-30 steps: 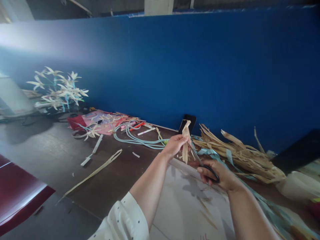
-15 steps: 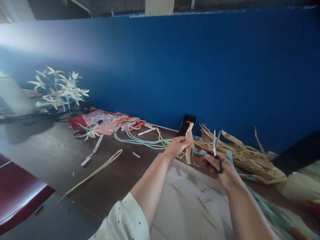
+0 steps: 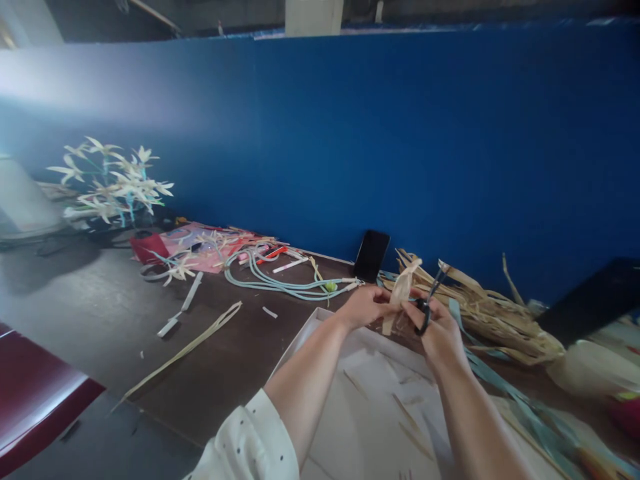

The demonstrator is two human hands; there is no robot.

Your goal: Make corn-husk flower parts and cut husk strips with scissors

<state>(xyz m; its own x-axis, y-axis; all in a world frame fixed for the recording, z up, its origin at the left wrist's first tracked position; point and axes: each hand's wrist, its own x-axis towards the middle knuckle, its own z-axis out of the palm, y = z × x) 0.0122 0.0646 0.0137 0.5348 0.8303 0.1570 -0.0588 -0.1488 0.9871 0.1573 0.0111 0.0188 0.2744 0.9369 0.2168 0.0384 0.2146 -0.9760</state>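
Observation:
A pale strip of dried husk (image 3: 401, 285) stands upright between my hands, above the far edge of a white tray (image 3: 313, 321). My left hand (image 3: 369, 305) is closed on its left side, thumb and fingers pinching it. Close by on the right, my right hand (image 3: 434, 320) holds black-handled scissors (image 3: 425, 313), blades pointing up and away. The thumb and fingertips of that hand touch the husk's right side. Thin husk scraps (image 3: 410, 413) lie in the tray below.
A bundle of dried husks (image 3: 500, 320) lies at right beside blue-green strips (image 3: 505, 380). A black phone (image 3: 371, 255) leans against the blue partition (image 3: 320, 147). Looped pale-blue cords (image 3: 280, 285), pink sheets (image 3: 213, 257) and husk flowers (image 3: 120, 180) are further left.
My right hand has come left to meet the husk, and the scissors have tilted away with their blades closer together. My left hand has shifted slightly right with the husk.

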